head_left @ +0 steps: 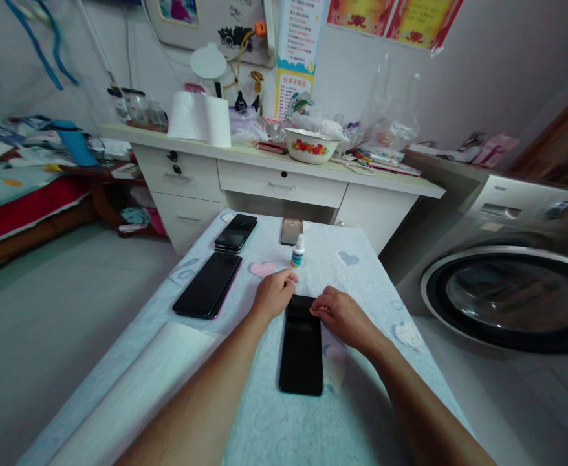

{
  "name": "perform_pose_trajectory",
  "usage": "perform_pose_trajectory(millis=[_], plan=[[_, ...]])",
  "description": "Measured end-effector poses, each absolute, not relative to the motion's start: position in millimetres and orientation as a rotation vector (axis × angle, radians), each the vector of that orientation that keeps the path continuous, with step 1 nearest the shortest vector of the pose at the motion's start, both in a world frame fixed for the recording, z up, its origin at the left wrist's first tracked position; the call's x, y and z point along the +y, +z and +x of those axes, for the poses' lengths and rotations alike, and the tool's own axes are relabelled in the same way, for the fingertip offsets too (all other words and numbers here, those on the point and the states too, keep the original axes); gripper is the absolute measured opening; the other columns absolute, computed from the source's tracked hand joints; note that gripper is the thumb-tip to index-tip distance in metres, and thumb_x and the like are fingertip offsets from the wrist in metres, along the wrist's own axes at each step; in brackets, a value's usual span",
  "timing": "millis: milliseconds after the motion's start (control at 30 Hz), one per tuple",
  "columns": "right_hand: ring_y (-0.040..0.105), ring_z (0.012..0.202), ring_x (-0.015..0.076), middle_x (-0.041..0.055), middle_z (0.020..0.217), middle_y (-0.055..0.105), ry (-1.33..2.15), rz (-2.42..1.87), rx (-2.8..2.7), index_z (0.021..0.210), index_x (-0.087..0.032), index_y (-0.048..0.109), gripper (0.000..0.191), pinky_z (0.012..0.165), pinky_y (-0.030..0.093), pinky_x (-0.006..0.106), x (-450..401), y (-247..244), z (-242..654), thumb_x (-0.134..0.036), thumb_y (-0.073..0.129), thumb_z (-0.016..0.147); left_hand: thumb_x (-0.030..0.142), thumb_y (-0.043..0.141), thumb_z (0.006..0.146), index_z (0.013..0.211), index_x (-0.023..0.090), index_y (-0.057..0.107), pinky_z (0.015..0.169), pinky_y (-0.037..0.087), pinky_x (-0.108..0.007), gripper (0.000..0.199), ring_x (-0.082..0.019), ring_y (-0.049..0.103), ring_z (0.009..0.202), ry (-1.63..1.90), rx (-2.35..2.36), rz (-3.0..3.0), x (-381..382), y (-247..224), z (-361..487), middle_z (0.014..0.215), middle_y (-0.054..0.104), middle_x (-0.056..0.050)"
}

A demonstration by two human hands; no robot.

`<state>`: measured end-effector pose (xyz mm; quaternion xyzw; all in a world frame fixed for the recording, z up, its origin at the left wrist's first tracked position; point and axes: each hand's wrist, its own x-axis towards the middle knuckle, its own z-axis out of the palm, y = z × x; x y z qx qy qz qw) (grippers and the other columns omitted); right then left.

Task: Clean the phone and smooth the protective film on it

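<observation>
A black smartphone (301, 353) lies screen up on the cloth-covered table, its long side pointing away from me. At its far left corner is my left hand (274, 294), fingers curled closed; what they hold, if anything, is hidden. My right hand (339, 316) is closed in a pinch over the phone's upper right edge, and what lies between the fingertips is too small to make out. Just beyond my left hand a small white spray bottle (297, 252) with a blue and yellow label stands upright.
Left of my hands lie a large dark phone (209, 285) and a stack of phones (236, 232). A brownish phone or case (292, 231) rests at the table's far end. White folded material (143, 388) lies along the left. A washing machine (507, 259) stands at right, a white desk (284, 184) ahead.
</observation>
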<state>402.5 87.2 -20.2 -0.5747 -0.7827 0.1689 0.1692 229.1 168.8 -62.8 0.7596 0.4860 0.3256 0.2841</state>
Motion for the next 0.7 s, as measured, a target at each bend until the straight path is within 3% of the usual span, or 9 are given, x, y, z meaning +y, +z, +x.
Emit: perform_pose_trajectory(millis=[267,700], plan=[[0.055,0.072,0.0109,0.0008,0.079,0.057,0.584,-1.541,-2.250,0.077,-0.020,0.068,0.019,0.067,0.038,0.021,78,-16,403,-0.007,0.055,0.080,0.017,0.043,0.079,0.084,0.020,0.062,0.059,0.035,-0.021,0.021,-0.012,0.055,0.066,0.848,1.312,2.058,169,-63,230,0.068,0.061,0.003],[0.056,0.080,0.0125,0.0026,0.086,0.055,0.320,-1.706,-2.001,0.089,-0.020,0.068,0.016,0.073,0.040,0.023,88,-41,403,-0.020,0.052,0.089,0.021,0.047,0.079,0.068,0.018,0.057,0.061,0.034,-0.025,0.016,-0.016,0.057,0.068,0.532,1.438,2.210,159,-43,224,0.070,0.063,-0.002]])
